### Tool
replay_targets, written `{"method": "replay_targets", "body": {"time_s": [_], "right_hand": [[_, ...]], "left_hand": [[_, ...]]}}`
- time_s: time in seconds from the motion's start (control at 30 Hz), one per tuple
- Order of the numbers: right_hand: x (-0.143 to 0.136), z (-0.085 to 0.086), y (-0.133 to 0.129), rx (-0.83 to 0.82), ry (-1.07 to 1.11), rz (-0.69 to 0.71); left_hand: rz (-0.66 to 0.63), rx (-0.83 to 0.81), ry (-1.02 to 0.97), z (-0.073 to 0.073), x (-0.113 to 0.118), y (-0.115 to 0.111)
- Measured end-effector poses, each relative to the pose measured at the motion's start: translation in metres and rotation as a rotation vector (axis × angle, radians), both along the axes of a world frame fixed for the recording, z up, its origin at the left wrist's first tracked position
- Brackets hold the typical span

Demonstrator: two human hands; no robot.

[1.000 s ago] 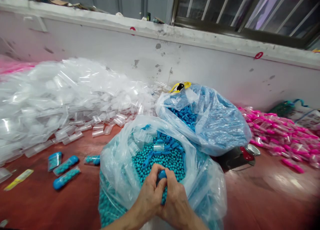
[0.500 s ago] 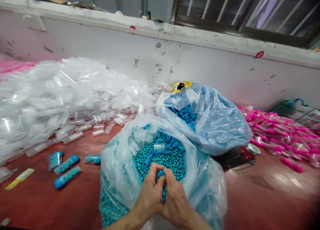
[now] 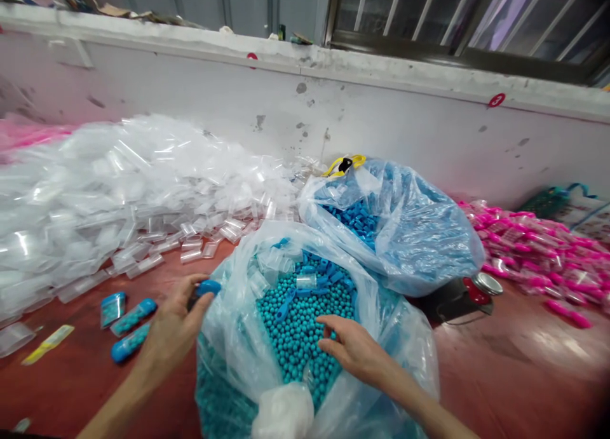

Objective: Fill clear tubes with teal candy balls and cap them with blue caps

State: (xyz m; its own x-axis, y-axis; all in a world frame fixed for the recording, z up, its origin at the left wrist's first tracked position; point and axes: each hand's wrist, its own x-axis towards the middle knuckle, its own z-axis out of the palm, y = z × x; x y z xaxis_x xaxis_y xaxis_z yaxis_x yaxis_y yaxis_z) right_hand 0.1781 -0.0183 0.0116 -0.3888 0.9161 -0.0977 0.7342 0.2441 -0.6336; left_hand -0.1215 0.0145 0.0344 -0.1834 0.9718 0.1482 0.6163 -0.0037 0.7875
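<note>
My left hand [image 3: 174, 324] is over the table just left of the open bead bag, its fingers closed around a blue-capped tube [image 3: 208, 288]. Only the rounded blue cap shows; the fingers hide the rest. Above the turquoise beads [image 3: 300, 337] hovers my right hand [image 3: 350, 347], its fingers apart and slightly curled, with nothing visible in them. A clear plastic bag [image 3: 229, 369] holds these beads. Blue caps [image 3: 328, 274] and a short clear tube [image 3: 306, 281] lie on top of them. Left of my left hand, filled tubes with blue caps [image 3: 133, 316] rest on the table.
Clear plastic tubes [image 3: 143, 191] are heaped at the left and back. Another bag [image 3: 424, 236] of blue pieces stands behind the bead bag, beside a dark container with a metal lid [image 3: 487, 284]. Pink pieces [image 3: 538, 255] are piled right. A yellow tool [image 3: 47, 345] lies front left.
My hands were together over the beads around a blue-capped piece. They have parted: the left has moved left with it to the table, and the right has opened above the beads.
</note>
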Motion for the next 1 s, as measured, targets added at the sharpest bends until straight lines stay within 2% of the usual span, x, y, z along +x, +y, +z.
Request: {"method": "replay_targets", "body": {"time_s": [0.07, 0.17, 0.23, 0.33, 0.43, 0.53, 0.6, 0.73, 0.77, 0.83, 0.93, 1.0], "right_hand": [[-0.015, 0.0, 0.009, 0.131, -0.17, 0.074], [-0.045, -0.005, 0.027, 0.332, -0.412, 0.151], [-0.063, -0.012, 0.04, 0.441, -0.52, 0.197], [-0.076, -0.026, 0.052, 0.496, -0.632, 0.26], [-0.066, -0.034, 0.049, 0.521, -0.676, 0.309], [-0.036, -0.032, 0.042, 0.534, -0.726, 0.297], [-0.012, -0.023, 0.044, 0.496, -0.788, 0.219], [0.017, -0.003, 0.058, 0.44, -0.904, -0.092], [0.017, -0.001, 0.06, 0.443, -0.898, -0.121], [0.007, -0.003, 0.063, 0.449, -0.846, -0.087], [-0.016, -0.016, 0.061, 0.407, -0.778, 0.019], [-0.026, -0.022, 0.059, 0.364, -0.773, 0.032]], "left_hand": [[0.127, 0.018, 0.237, -0.002, -0.021, 0.004], [0.181, 0.162, 0.43, -0.006, -0.024, 0.005], [0.114, 0.267, 0.419, -0.01, -0.011, 0.003], [-0.058, 0.351, 0.333, -0.017, 0.019, -0.001], [-0.277, 0.362, 0.296, -0.025, 0.047, -0.006], [-0.428, 0.304, 0.28, -0.033, 0.064, -0.01], [-0.486, 0.23, 0.291, -0.038, 0.072, -0.011], [-0.51, 0.082, 0.353, -0.039, 0.088, -0.004], [-0.502, 0.058, 0.372, -0.038, 0.093, 0.0], [-0.485, 0.035, 0.432, -0.034, 0.105, 0.013], [-0.516, 0.012, 0.58, -0.033, 0.127, 0.038], [-0.57, -0.028, 0.649, -0.038, 0.142, 0.054]]}}
